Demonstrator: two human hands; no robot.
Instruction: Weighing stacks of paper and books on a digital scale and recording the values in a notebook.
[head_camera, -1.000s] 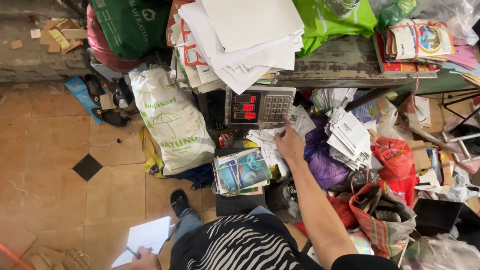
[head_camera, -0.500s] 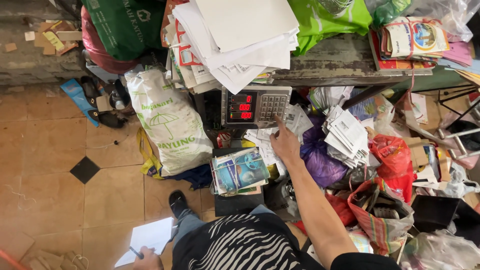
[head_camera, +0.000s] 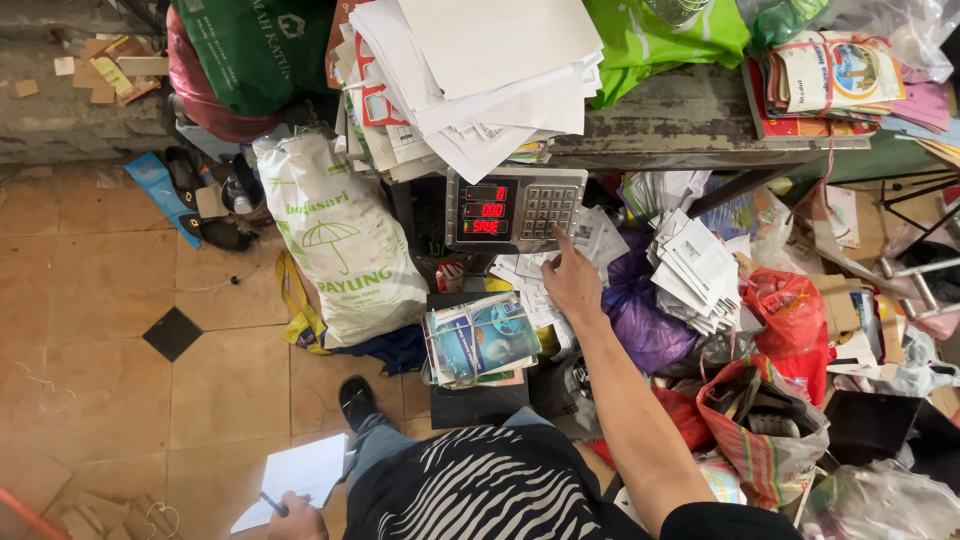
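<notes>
I'm reaching with my right hand (head_camera: 572, 285), index finger out and the grip holding nothing, toward the keypad of the weighing scale (head_camera: 515, 208) below the worktop (head_camera: 690, 130). I'm judging a light single-key press best. My left hand (head_camera: 295, 512) is gripping one pen (head_camera: 272, 503) against one notepad (head_camera: 295, 475). One scale, three red readouts, one bundle of magazines (head_camera: 482, 340).

Tiled floor (head_camera: 110, 320) on my left is open, easy passage. My right hand (head_camera: 572, 285) is hemmed in: paper stack (head_camera: 480, 80) overhangs the scale (head_camera: 515, 210), white sack (head_camera: 340, 240) left, purple bag (head_camera: 645, 310) and envelopes (head_camera: 700, 265) right.
</notes>
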